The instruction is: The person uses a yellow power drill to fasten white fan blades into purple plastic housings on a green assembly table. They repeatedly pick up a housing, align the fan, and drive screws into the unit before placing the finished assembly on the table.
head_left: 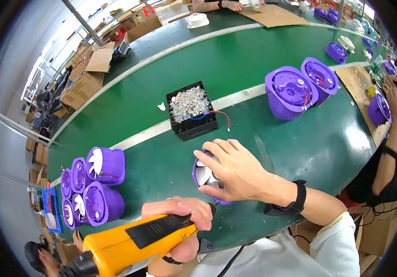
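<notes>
The left hand (180, 206) grips one yellow power tool (127, 242); the right hand (240, 168) rests, fingers spread, on one purple fan housing (203, 175). Six similar housings (113, 165) stand at left.

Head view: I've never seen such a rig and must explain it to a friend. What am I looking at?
There's no machine arm here: a person is working bare-handed. This single picture comes from a wide camera on their head, looking down, so straight edges bend. The left hand has a yellow power tool in its grip. The right hand is spread over a purple housing with white blades. On the green table, a black tray holds small metal pieces, probably screws, and more purple housings stand to the left and right.
</notes>
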Demonstrator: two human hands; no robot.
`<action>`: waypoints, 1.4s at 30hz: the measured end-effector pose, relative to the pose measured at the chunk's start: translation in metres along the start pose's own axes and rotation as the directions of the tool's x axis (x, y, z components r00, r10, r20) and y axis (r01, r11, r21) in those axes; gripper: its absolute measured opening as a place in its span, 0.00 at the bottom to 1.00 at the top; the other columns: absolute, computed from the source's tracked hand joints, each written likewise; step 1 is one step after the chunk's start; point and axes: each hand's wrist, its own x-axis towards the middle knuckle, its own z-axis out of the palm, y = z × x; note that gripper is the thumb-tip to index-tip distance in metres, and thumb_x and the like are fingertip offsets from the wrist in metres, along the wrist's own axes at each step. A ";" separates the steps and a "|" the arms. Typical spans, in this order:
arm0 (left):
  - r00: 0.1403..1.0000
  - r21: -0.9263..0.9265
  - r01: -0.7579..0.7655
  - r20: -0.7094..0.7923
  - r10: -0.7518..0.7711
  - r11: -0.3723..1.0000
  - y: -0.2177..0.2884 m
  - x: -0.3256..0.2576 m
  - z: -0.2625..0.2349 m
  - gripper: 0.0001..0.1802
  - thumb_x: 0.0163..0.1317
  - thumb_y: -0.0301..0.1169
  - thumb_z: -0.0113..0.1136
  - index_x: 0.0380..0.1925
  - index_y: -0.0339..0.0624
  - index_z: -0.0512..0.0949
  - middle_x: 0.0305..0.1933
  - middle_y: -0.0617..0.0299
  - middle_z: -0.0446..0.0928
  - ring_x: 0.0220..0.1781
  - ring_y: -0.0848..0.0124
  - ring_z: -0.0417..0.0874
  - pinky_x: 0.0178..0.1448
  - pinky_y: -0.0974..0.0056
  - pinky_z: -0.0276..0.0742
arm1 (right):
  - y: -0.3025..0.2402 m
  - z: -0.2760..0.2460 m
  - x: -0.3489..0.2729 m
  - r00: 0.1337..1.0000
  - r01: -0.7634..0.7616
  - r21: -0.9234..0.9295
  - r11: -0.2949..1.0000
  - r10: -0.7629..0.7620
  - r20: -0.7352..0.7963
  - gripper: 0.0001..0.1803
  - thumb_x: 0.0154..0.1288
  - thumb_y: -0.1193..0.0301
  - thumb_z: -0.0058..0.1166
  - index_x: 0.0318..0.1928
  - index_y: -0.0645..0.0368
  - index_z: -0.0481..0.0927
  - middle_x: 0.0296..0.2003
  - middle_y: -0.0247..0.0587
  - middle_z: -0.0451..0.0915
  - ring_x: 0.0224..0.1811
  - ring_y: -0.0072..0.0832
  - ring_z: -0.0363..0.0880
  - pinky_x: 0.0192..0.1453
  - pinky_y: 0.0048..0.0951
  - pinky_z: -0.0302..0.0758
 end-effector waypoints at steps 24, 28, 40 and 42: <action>0.967 -0.013 0.168 0.199 -0.162 0.986 -0.014 0.015 0.014 0.32 0.56 0.62 0.54 0.37 0.44 0.61 0.15 0.62 0.67 0.11 0.70 0.69 0.18 0.67 0.67 | 0.001 0.006 -0.006 0.996 -0.058 0.022 0.998 0.059 -0.065 0.31 0.47 0.61 0.64 0.51 0.63 0.74 0.49 0.49 0.72 0.52 0.42 0.70 0.54 0.42 0.67; 0.989 0.001 0.143 0.044 -0.143 0.990 -0.011 0.017 0.013 0.33 0.58 0.61 0.54 0.40 0.41 0.61 0.15 0.62 0.67 0.12 0.70 0.69 0.17 0.67 0.67 | 0.000 0.004 -0.004 0.995 -0.081 -0.034 0.996 0.078 -0.065 0.33 0.47 0.58 0.63 0.52 0.63 0.73 0.48 0.48 0.72 0.53 0.42 0.70 0.54 0.41 0.67; 0.992 0.150 0.036 -0.121 -0.018 0.988 0.007 0.003 -0.028 0.34 0.59 0.62 0.50 0.44 0.40 0.60 0.16 0.62 0.67 0.12 0.70 0.68 0.17 0.67 0.67 | 0.020 -0.039 -0.007 0.963 0.087 -0.004 0.996 -0.083 0.257 0.48 0.46 0.49 0.63 0.62 0.67 0.64 0.59 0.61 0.64 0.61 0.48 0.64 0.59 0.48 0.65; 0.993 0.139 0.026 -0.122 -0.009 0.990 0.012 0.002 -0.023 0.34 0.59 0.62 0.50 0.44 0.41 0.60 0.16 0.61 0.67 0.12 0.70 0.68 0.16 0.67 0.67 | 0.001 -0.035 -0.009 0.979 -0.057 -0.196 0.979 0.093 0.179 0.46 0.45 0.47 0.64 0.59 0.67 0.67 0.53 0.57 0.68 0.54 0.48 0.68 0.50 0.45 0.71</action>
